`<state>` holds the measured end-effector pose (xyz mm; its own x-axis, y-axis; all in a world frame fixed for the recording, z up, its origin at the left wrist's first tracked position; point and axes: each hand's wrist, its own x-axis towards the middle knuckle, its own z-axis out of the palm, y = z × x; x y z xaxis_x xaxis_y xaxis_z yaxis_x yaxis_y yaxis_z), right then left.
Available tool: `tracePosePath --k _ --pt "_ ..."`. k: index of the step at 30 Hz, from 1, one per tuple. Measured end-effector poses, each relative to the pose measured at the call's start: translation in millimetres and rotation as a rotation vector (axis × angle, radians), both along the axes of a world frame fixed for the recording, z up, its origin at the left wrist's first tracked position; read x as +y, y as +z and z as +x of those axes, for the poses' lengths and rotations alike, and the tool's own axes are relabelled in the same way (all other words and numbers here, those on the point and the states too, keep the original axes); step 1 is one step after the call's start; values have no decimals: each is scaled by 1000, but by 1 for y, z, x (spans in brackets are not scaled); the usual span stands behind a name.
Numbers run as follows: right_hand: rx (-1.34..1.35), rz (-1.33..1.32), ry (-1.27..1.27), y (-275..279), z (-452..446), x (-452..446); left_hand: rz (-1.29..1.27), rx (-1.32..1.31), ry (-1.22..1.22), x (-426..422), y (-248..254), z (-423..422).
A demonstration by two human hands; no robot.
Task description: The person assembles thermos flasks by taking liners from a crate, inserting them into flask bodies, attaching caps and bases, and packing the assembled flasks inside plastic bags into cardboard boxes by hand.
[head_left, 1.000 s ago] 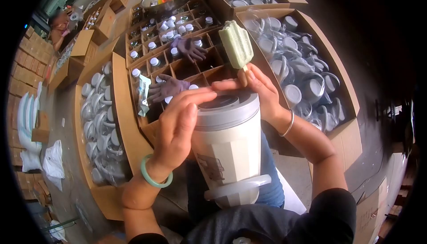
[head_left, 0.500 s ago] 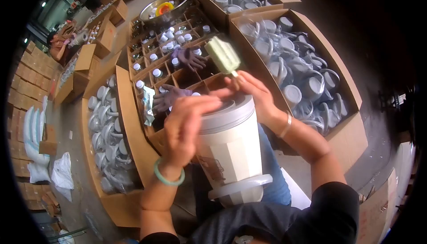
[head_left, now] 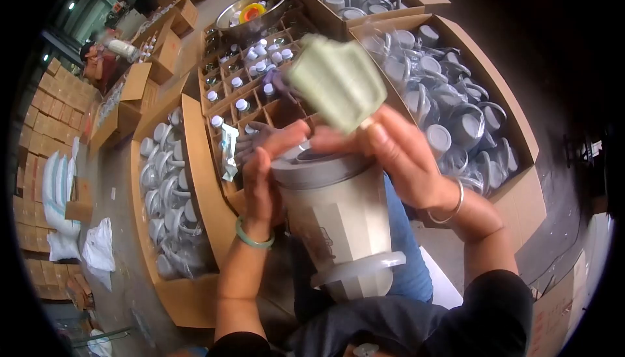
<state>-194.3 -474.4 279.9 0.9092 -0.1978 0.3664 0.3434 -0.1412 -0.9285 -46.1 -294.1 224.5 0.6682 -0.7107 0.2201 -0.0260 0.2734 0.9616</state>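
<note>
My right hand (head_left: 407, 155) pinches the stick of a pale green ice pop (head_left: 340, 82), held up close to the camera and slightly blurred. A cream, faceted, bucket-like container (head_left: 345, 227) with a grey lid (head_left: 325, 171) and a pale flange low down stands in front of my body, between my legs. My left hand (head_left: 263, 178) is cupped beside the lid, its fingers stretched over the near-left rim. Whether it presses on the lid I cannot tell. Behind it, purple-grey gloves (head_left: 278, 83) lie on a divided carton (head_left: 229, 191) of bottles.
Open cartons of grey-lidded, plastic-wrapped pieces stand at left (head_left: 170, 194) and right (head_left: 449, 96). A metal bowl (head_left: 277, 0) sits on the bottle carton's far end, and a torn wrapper (head_left: 229, 152) lies at its near left. Two people work far left, beside stacked boxes (head_left: 58, 122).
The ice pop has come nearer the camera and looks larger, with my right hand turned and raised. My left hand has moved from above the lid to its left side.
</note>
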Motion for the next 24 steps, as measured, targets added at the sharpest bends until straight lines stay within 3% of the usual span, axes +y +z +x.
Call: tracePosePath --k 1,2,6,10,14,16,17,19,20,21,22,24 --pt "88 -74 7 2 -4 1 -31 -114 -35 3 -7 5" --pt "7 -105 -5 -7 -1 1 -62 -227 -69 5 -11 9" --pt "-169 305 -52 -35 3 8 46 -463 22 5 22 -11" --pt "-280 445 -76 -47 8 5 161 -650 103 0 43 -27" --pt "-206 567 -26 -54 6 -7 236 -701 77 -5 53 -36" --pt "-86 589 85 -40 -1 -13 134 -439 93 -10 43 -31" --pt "-177 563 96 -42 4 -15 75 -296 74 -11 41 -31" --pt "-264 135 -166 -30 -1 -24 -136 6 75 -13 22 -29" --pt "-314 79 -314 -22 -7 -22 -284 206 72 -15 14 -29" --pt "-350 23 -472 -14 -13 -19 -288 182 113 -13 -3 -20" --pt "-362 12 -489 -13 -21 -21 -283 338 187 -13 -16 -17" --pt "-334 -411 -724 -10 -39 -26 -59 99 207 -8 -46 -16"
